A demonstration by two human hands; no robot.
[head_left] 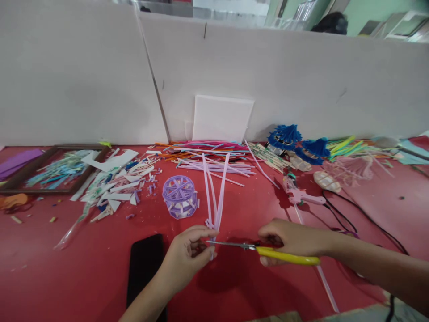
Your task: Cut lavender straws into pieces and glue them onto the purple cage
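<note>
Pinched between the thumb and fingers of my left hand [186, 252] is a small bunch of pale lilac strips [221, 194], their long ends pointing away from me and fanning apart. My right hand [293, 237] grips yellow-handled scissors [288, 256]. The blades point left and reach the strips at my left fingertips; whether they are parted there I cannot tell. Just beyond my left hand stands a small round purple openwork piece [181, 197], built from thin strips. A black phone [144, 264] lies beside my left forearm, partly covered by it.
A pink glue gun [301, 196] with a black cord [372, 212] lies to the right. Several coloured sticks [214, 166] are heaped at the back. Blue fringed pieces [284, 136] stand back right. Paper scraps [124, 185] and a brown frame [20, 179] are left. A white partition [284, 80] rises behind.
</note>
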